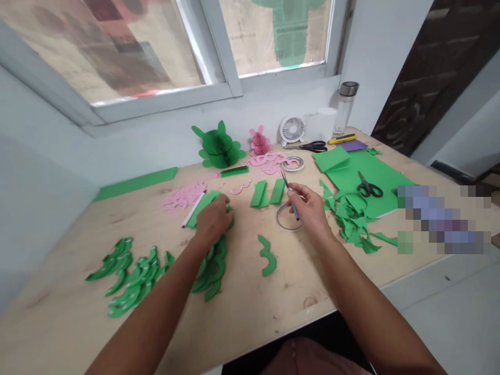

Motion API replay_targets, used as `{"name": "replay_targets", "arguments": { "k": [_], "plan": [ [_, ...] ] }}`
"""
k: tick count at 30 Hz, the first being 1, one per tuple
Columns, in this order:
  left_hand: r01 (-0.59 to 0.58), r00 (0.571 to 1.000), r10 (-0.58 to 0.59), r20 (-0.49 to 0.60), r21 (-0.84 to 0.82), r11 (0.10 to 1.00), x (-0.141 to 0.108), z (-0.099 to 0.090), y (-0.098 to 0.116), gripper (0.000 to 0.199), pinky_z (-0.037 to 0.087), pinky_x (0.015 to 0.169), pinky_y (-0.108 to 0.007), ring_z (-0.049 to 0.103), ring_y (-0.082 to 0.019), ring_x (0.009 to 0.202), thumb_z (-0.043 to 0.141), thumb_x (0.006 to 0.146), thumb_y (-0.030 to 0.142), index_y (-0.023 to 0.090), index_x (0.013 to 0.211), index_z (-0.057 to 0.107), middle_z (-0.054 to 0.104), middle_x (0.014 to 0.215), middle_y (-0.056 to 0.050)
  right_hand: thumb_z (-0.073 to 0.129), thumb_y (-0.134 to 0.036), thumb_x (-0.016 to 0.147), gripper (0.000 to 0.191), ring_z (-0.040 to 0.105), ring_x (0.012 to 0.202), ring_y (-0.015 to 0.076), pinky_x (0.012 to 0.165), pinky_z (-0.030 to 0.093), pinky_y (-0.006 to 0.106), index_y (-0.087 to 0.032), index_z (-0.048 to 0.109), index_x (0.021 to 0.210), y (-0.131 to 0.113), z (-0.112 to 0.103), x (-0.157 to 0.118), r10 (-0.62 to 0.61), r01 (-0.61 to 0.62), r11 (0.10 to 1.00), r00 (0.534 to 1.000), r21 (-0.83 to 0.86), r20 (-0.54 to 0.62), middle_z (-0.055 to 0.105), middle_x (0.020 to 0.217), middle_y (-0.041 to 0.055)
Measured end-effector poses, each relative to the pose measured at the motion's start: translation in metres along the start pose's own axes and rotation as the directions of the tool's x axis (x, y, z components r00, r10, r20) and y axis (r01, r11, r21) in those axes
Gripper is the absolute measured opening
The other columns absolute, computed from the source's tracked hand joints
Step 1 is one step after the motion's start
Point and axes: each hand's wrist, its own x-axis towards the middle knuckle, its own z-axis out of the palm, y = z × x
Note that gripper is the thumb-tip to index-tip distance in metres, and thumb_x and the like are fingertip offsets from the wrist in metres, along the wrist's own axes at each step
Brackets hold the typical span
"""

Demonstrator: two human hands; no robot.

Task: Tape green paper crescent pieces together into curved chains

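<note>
My left hand (pixel 214 219) is curled over a pile of wavy green paper cut-outs (pixel 213 271), its fingertips mostly hidden. Beside it lie a white pen-like stick (pixel 194 210) and green paper (pixel 209 200). My right hand (pixel 308 205) grips a slim pen-like tool (pixel 294 207) with a grey-blue body and a thin tip pointing away from me; its exact kind is unclear. Under this hand rests a thin roll of tape (pixel 277 219). Two folded green paper strips (pixel 259 194) lie between the hands. Nearer to me is a single wavy green cut-out (pixel 267 256).
Green scraps (pixel 353 221), black scissors (pixel 369 186) and a green sheet (pixel 346 174) are on the right. More green cut-outs (pixel 135 281) spread on the left. Along the back stand paper figures (pixel 221 148), a small fan (pixel 292 129) and a glass bottle (pixel 344 112).
</note>
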Motion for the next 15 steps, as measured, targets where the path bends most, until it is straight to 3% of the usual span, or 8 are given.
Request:
{"name": "replay_targets", "arguments": {
  "k": [15],
  "plan": [
    [0.083, 0.994, -0.1, -0.034, -0.337, 0.938, 0.005, 0.005, -0.02, 0.023, 0.045, 0.065, -0.024, 0.065, -0.018, 0.077, 0.048, 0.069, 0.021, 0.021, 0.091, 0.056, 0.068, 0.079, -0.001, 0.059, -0.038, 0.068, 0.04, 0.054, 0.05, 0.0099, 0.043, 0.041, 0.019, -0.016, 0.062, 0.102, 0.005, -0.001, 0.002, -0.016, 0.016, 1.0, 1.0, 0.02, 0.013, 0.059, 0.063, -0.0015]
  ]
}}
